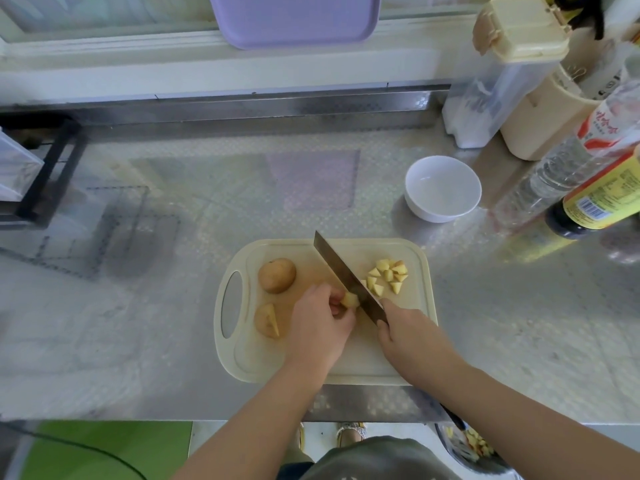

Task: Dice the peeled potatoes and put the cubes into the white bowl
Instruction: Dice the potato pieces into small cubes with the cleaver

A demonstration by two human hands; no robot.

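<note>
In the head view, a small potato piece (349,300) is pinned to the cutting board (249,355) by the curled fingertips of the left hand (318,323), tight against the blade of the knife (346,275). The knife's handle is wrapped by the right hand (405,327), and the blade is laid diagonally across the board. A heap of cut cubes (388,277) lies on the far side of the blade, a whole potato (277,275) and a cut wedge (267,320) near the board's handle slot. The white bowl (443,192) stands on the counter beyond the board, well apart from the cubes; it appears empty, though glare makes that uncertain.

The potato flesh is judged firm but wet and slippery, so a piece is best set on a flat cut face and held from above with fingertips tucked back from the edge. The cubes are light and loose, likely to scatter; they would be better gathered than picked singly.

The board rests on a reflective steel counter (207,220). A dark sauce bottle (595,202), a clear bottle (554,174) and a cream-lidded container (502,64) are crowded at the right, and a purple tray (294,19) is propped at the back.
</note>
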